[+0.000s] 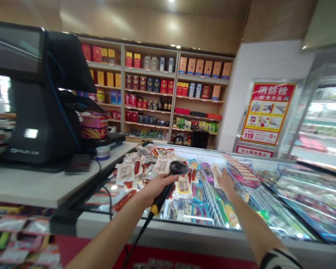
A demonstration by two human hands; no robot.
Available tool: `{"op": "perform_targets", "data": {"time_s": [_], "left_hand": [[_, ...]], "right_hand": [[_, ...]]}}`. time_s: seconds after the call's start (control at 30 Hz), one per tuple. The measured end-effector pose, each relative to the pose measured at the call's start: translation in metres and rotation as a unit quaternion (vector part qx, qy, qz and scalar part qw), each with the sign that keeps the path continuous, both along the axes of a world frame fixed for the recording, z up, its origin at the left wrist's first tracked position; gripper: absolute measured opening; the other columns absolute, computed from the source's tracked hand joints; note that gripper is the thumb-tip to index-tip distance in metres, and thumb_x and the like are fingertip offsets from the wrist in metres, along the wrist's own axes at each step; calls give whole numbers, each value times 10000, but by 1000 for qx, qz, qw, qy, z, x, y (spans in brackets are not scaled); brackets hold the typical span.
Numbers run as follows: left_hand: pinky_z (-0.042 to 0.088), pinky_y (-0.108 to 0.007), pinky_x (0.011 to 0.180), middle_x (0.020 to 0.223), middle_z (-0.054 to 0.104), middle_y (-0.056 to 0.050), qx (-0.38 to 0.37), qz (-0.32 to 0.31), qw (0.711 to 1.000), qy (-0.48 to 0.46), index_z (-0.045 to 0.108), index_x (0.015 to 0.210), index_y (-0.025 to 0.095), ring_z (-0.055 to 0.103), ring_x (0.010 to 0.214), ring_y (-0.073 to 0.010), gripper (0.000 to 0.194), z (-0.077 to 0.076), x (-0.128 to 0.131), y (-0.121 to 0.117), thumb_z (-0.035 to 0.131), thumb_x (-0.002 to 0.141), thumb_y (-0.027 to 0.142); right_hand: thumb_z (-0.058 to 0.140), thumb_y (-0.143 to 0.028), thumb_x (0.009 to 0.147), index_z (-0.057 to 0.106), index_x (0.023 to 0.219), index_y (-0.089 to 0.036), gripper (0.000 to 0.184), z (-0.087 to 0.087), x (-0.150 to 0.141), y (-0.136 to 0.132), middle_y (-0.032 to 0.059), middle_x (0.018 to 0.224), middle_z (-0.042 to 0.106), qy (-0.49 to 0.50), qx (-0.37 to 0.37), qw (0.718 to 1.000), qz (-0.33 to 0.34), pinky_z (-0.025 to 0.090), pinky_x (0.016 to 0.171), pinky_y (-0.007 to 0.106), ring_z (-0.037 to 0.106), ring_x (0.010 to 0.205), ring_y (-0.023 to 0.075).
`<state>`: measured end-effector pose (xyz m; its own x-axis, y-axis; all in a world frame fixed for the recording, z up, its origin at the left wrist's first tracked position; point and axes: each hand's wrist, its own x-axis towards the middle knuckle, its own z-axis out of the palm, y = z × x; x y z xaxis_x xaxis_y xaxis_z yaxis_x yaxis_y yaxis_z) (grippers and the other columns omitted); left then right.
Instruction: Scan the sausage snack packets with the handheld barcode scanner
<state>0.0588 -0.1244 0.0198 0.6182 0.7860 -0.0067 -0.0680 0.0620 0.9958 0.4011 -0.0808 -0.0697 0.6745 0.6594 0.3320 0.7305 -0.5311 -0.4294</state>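
Note:
My left hand (159, 186) is wrapped round the handle of a black barcode scanner (178, 167), whose head points away to the right and whose cable runs down toward me. Just beyond it, vacuum-sealed food packs (159, 166) lie heaped on the glass top of a chest freezer (114, 218). Over the freezer's right side, my right hand (226, 181) is closed on a pale, clear-wrapped food pack (217, 175). The pack stands tilted up from the fingers. What is printed on it is too blurred to read.
At left, a checkout terminal (30, 112) stands on a white counter (53, 186) beside a snack box (93, 127). Wire baskets (211, 198) divide goods inside the freezer. Shelves (149, 71) of boxed goods line the back wall. A lit display fridge (324, 127) stands at right.

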Motion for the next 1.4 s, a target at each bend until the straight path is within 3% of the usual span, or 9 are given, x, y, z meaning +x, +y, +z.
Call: {"op": "perform_targets", "data": {"time_s": [0.2, 0.3, 0.37, 0.6, 1.07, 1.4], "left_hand": [[338, -181, 397, 541, 518, 12, -1, -12, 1000, -28, 525, 753, 126, 473, 428, -65, 347, 10, 9, -7, 585, 601, 431], [334, -175, 386, 532, 519, 9, -11, -25, 999, -28, 528, 727, 123, 471, 422, -63, 324, 16, 19, -13, 583, 610, 420], [330, -168, 377, 523, 516, 11, -19, -26, 999, -27, 525, 712, 126, 467, 415, -59, 306, 18, 24, -15, 579, 619, 413], [333, -159, 359, 515, 521, 11, -35, -13, 999, -31, 503, 688, 137, 474, 410, -62, 287, 19, 21, -14, 582, 622, 404], [343, -157, 365, 529, 522, 11, -108, -49, 989, -89, 535, 699, 132, 464, 404, -53, 279, 20, 21, 2, 552, 650, 406], [349, -162, 375, 526, 526, 11, -104, -26, 989, -104, 538, 687, 126, 470, 406, -54, 282, 6, 35, 8, 551, 649, 405]], "right_hand": [[385, -365, 725, 542, 978, -113, 390, -1, -29, -5, 102, 854, 622, 75, 108, 990, 57, 420, 635, 249, 578, 789, 196], [429, -357, 686, 564, 950, -117, 381, 2, -48, -7, 73, 797, 636, 156, 198, 961, 112, 431, 584, 246, 587, 714, 192], [457, -341, 662, 576, 935, -129, 365, 4, -59, -8, 64, 781, 639, 176, 218, 952, 125, 433, 570, 256, 586, 693, 197], [475, -328, 645, 605, 837, -142, 297, 6, -80, -7, 61, 718, 636, 177, 208, 952, 136, 425, 529, 246, 579, 647, 192], [471, -298, 650, 558, 958, -129, 362, 1, -89, 0, 76, 841, 633, 159, 208, 956, 131, 433, 665, 269, 580, 775, 211], [457, -296, 679, 539, 988, -127, 362, 0, -92, 4, 79, 866, 623, 137, 210, 960, 127, 419, 665, 263, 568, 785, 199]]}}
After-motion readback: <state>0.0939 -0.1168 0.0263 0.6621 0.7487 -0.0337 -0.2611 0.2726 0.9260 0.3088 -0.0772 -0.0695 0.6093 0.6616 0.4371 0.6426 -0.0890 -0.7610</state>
